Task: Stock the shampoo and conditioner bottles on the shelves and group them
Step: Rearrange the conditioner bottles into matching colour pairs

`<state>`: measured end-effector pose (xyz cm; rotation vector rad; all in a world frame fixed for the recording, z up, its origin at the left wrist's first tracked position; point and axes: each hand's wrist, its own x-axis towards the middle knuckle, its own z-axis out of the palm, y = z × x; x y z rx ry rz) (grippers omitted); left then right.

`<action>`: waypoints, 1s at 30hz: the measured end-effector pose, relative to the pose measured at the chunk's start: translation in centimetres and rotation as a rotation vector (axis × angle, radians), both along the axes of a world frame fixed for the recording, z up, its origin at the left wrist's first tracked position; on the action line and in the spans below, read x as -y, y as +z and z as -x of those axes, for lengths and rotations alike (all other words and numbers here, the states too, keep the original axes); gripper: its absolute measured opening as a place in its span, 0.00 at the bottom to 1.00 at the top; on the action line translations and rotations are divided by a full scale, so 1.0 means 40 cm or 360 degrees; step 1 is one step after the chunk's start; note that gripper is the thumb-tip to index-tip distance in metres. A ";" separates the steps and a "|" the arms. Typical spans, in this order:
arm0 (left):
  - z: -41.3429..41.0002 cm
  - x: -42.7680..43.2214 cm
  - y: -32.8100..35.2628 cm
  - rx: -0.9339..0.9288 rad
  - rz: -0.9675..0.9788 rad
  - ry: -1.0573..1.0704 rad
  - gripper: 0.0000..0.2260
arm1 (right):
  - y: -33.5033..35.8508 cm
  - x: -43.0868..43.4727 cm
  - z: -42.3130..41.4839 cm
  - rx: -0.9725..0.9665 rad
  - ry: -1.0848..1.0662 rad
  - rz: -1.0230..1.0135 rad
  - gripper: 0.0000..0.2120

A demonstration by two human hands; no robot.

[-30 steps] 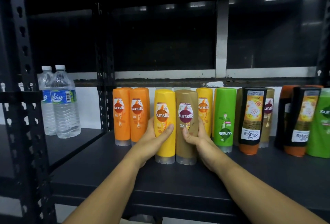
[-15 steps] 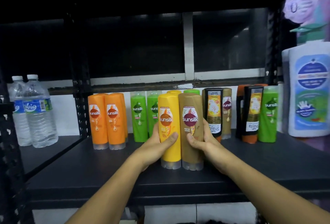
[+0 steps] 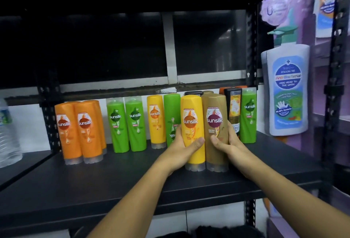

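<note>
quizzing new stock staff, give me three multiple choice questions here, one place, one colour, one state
1. The orange bottles stand on the shelf: A at its left end; B at its right end; C mid-shelf.
2. The left hand holds a bottle coloured: A green; B yellow; C black.
3. The right hand is: A open; B curled, empty; C gripping the brown bottle.
Answers: 1 A, they stand left of the green bottles. 2 B, its fingers wrap the yellow bottle. 3 C, its thumb lies across the front.
</note>
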<state>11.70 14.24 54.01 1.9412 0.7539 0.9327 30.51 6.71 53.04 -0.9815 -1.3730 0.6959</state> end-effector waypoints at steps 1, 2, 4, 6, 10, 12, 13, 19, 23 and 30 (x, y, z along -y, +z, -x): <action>-0.005 0.002 -0.001 -0.0027 -0.0016 0.0010 0.43 | -0.001 0.003 -0.003 0.0014 -0.0020 0.0001 0.35; -0.008 0.005 -0.001 -0.0052 -0.0040 0.0022 0.44 | -0.003 0.005 -0.005 0.0041 -0.0050 0.0006 0.34; -0.007 0.007 -0.003 -0.0104 -0.0083 0.0029 0.44 | -0.003 0.011 -0.003 0.0131 -0.0122 0.0015 0.33; 0.002 0.007 -0.007 -0.0199 -0.0126 0.0008 0.44 | 0.001 0.019 -0.003 0.0270 -0.0232 0.0044 0.32; 0.028 0.005 -0.020 -0.0423 -0.0269 -0.0037 0.41 | 0.018 0.059 -0.001 0.0747 -0.0557 0.0114 0.27; 0.047 0.011 -0.019 -0.0539 -0.0335 0.0012 0.38 | 0.018 0.076 -0.004 0.0957 -0.0757 0.0065 0.23; 0.058 0.013 -0.019 -0.0592 -0.0384 0.0039 0.37 | 0.015 0.084 -0.007 0.1044 -0.0867 0.0044 0.23; 0.140 0.007 -0.033 -0.0857 -0.0638 0.0228 0.18 | -0.003 0.146 0.027 0.1162 -0.1138 -0.0306 0.25; 0.202 -0.007 -0.029 -0.0992 -0.0636 0.0358 0.17 | -0.002 0.150 0.102 0.1459 -0.0749 -0.0461 0.20; 0.316 -0.045 -0.026 -0.1222 -0.0579 0.0421 0.18 | 0.015 0.040 0.268 0.1774 -0.0038 -0.0046 0.25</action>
